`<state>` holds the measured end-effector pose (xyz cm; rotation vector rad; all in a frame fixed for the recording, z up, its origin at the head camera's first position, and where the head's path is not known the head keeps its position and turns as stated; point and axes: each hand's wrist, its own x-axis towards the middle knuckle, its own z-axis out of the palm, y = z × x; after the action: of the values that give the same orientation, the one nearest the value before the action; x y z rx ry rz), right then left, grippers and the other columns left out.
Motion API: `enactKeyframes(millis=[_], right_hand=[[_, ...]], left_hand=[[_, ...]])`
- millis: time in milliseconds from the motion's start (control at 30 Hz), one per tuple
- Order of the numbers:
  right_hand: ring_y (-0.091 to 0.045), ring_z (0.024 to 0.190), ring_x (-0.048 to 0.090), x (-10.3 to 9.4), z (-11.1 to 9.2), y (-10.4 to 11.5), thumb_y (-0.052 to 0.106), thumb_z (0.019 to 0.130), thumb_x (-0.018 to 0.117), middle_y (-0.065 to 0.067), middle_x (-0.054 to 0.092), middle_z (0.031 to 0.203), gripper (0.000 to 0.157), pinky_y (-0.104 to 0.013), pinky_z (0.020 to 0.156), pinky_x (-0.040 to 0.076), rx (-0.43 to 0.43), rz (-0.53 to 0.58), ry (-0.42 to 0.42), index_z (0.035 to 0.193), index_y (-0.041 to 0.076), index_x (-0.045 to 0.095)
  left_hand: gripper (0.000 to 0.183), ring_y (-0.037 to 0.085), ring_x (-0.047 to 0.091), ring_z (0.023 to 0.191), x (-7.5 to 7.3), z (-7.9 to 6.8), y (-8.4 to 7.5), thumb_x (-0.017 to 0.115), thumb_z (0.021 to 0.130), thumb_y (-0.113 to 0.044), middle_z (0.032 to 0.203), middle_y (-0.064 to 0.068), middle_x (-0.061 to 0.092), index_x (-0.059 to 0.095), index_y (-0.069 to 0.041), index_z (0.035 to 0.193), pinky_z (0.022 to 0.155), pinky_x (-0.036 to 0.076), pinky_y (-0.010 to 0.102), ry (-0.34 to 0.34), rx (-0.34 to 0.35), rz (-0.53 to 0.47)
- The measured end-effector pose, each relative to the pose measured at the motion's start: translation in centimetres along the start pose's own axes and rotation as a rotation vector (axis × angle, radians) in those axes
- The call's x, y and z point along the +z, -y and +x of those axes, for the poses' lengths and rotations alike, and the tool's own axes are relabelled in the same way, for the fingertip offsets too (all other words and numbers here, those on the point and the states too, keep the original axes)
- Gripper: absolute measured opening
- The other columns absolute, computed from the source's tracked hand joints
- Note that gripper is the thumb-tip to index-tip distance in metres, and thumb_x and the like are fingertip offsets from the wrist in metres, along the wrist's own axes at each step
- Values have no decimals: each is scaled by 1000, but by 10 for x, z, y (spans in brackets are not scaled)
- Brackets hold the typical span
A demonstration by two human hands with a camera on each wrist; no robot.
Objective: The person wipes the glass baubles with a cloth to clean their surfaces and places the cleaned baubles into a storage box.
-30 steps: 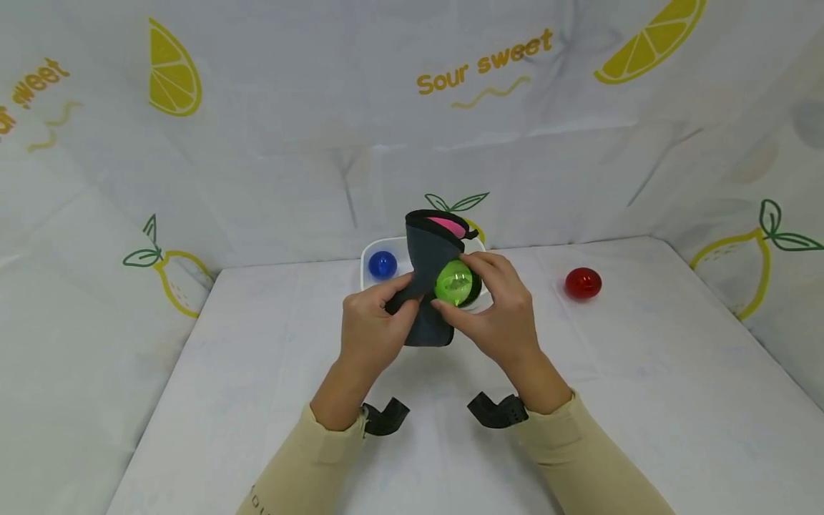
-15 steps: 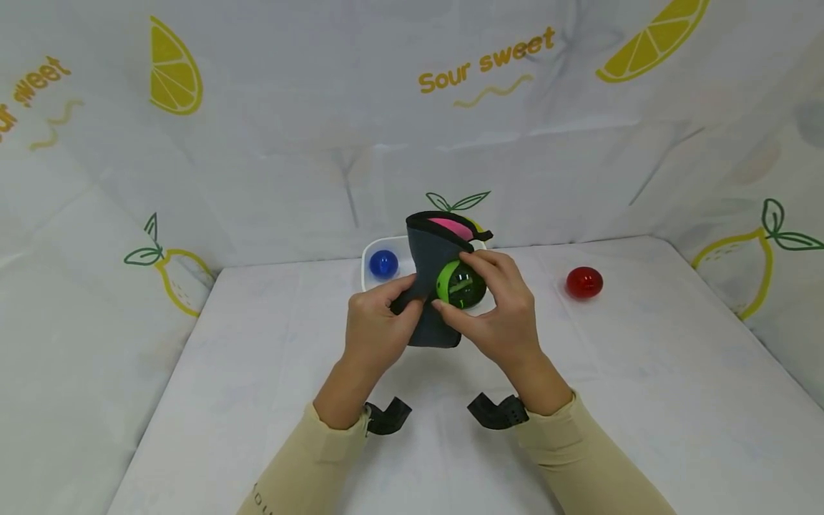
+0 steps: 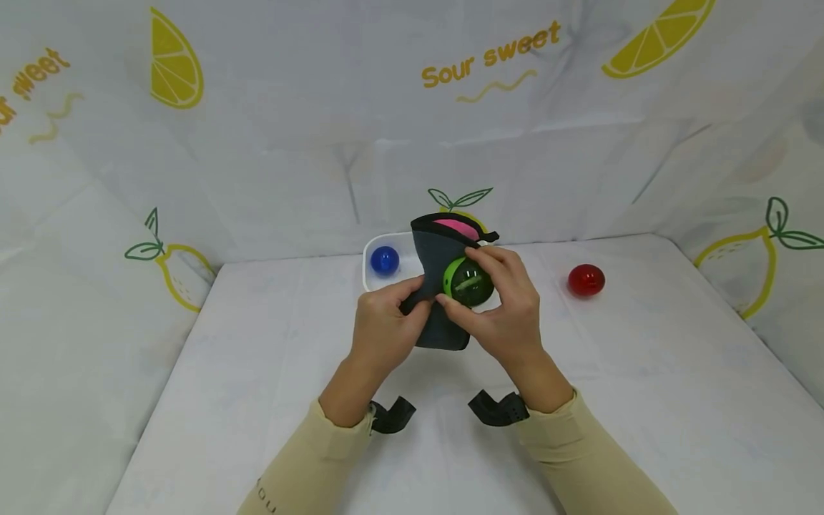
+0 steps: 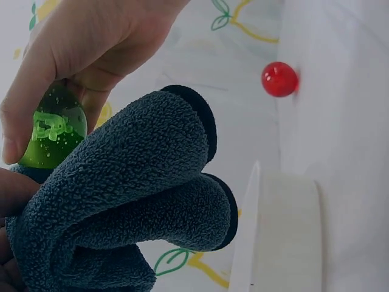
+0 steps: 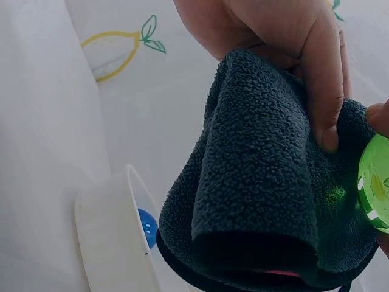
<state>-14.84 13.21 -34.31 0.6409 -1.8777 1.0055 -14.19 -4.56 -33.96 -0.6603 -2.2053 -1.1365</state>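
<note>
My left hand [image 3: 389,325] grips a folded dark blue-grey terry cloth [image 3: 434,250] between thumb and fingers. Black edging trims the cloth, and a patch of pink shows inside its upper fold. With thumb and fingertips, my right hand [image 3: 515,307] pinches a shiny green ball [image 3: 473,285] against the cloth. One part of the ball is bright green, the rest dark and see-through. In the left wrist view the green ball [image 4: 58,131] has a light green shape inside, and the cloth [image 4: 134,140] hides part of it. Only an edge of the green ball [image 5: 377,182] shows in the right wrist view.
Behind the cloth stands a white container [image 3: 405,249], partly hidden, with a blue ball [image 3: 385,260] in it. To the right, a red ball [image 3: 586,280] lies on the white table covering [image 3: 283,357]. A lemon-printed white sheet [image 3: 290,107] hangs at the back.
The green ball has turned from its bright green side to its dark see-through side. Ball, cloth and left hand have shifted slightly right; the right hand keeps its pinch.
</note>
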Motion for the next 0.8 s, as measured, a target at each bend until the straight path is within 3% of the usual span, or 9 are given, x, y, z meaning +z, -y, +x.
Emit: enactKeyframes(millis=[200,333,500,667,800], right_hand=[[-32,109,60,-3,3,-2,46,83,76,-23,62,115,65,-17,101,46,6,-29,-6,123,-4,64],[-32,110,60,-5,4,-5,47,80,78,-23,63,115,68,-18,101,46,16,-35,-36,123,-4,64],[-30,111,62,-4,4,-6,43,77,82,-21,64,118,72,-21,97,50,47,36,-57,123,-7,60],[-24,113,63,0,0,1,23,72,89,-17,66,120,66,-20,91,53,148,159,-63,123,-6,59],[-20,115,62,4,-3,7,2,65,90,-12,65,127,69,-17,85,54,187,177,-34,128,-1,60]], left_hand=[[20,16,73,89,1,1,-1,73,83,-2,95,9,77,76,-2,103,78,59,27,1,26,8],[21,17,73,90,2,1,-1,72,83,-3,96,10,76,76,-2,104,79,59,27,11,50,1],[20,17,74,90,0,1,-2,73,84,-3,97,10,76,76,-2,104,79,59,26,-7,31,-38],[21,17,74,89,-2,0,0,74,83,-3,97,12,76,76,0,104,76,59,26,-52,-9,-82],[23,16,74,89,-2,0,0,75,83,-5,98,12,76,76,0,105,74,59,26,-98,-55,-129]])
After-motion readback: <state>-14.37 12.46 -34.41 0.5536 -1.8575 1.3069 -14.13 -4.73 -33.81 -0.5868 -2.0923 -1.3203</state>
